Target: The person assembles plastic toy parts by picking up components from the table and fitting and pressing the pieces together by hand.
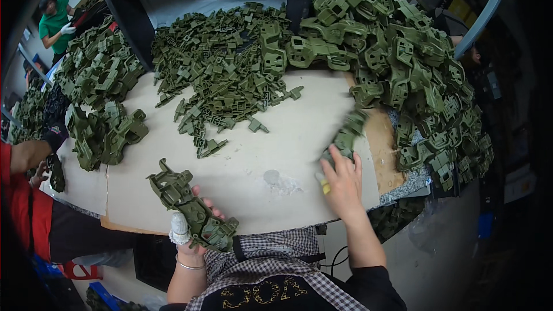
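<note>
Olive moulded part: left hand curled around it; right hand, fingers slightly bent against shell ahead, grip unclear; loose contact may cause dropping

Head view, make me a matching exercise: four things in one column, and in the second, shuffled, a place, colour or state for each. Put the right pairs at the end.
Things:
1. left hand
2. right hand
3. small green parts
4. far person at upper left

Matches:
A. heaped at the dark-sided bin
B. wearing a green top
C. showing a yellow wrap
D. holding a green molded part, thumb covered in white

Pairs: 1-D, 2-C, 3-A, 4-B.
</note>
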Demonstrator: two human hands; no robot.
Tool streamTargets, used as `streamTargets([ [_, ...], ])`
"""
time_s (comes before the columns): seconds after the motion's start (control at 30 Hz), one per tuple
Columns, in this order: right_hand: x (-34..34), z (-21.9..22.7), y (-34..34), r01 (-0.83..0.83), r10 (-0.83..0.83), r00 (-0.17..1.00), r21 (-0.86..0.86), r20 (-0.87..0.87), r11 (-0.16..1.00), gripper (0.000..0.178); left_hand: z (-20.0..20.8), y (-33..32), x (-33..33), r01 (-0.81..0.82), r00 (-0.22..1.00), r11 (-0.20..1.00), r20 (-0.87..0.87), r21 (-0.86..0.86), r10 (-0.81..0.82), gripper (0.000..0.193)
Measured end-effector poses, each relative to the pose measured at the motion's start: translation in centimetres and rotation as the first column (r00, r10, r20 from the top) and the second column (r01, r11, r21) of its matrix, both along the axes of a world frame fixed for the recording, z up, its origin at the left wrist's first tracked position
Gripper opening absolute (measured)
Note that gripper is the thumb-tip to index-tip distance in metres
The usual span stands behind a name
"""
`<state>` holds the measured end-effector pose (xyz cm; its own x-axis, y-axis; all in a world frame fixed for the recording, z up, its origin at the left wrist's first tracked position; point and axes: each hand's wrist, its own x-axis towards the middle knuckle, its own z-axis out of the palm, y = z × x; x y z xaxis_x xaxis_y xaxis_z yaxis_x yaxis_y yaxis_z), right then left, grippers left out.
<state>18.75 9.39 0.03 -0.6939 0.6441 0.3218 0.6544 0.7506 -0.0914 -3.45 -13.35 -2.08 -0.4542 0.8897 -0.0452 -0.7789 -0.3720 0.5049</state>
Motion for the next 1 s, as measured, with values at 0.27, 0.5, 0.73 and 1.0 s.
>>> streamTargets([
  [0.27,0.5,2.8,-2.5,-0.443,0.365,0.861,-0.172,-0.354,0.880,0.046,0.0,0.0,1.0,-0.065,0.998,0.997,-0.004,-0.037,0.065,0.065],
  [0.5,-2.6,-2.4,-1.9,-0.173,-0.187,0.819,-0.546,-0.542,0.820,0.071,0.3,-0.1,0.9,-0.055,0.998,0.995,-0.013,-0.077,0.054,0.067],
  [0.73,-5.2,0.1,-0.4,-0.125,-0.149,0.738,-0.350,-0.658,0.928,0.058,0.3,-0.8,1.0,-0.105,0.994,0.993,0.010,-0.062,0.106,0.066],
  [1.0,-7.7,-0.3,-2.9,-0.518,0.430,0.807,-0.133,-0.406,0.845,0.052,0.2,-1.7,0.4,-0.132,0.991,0.991,0.036,0.014,0.132,0.067],
])
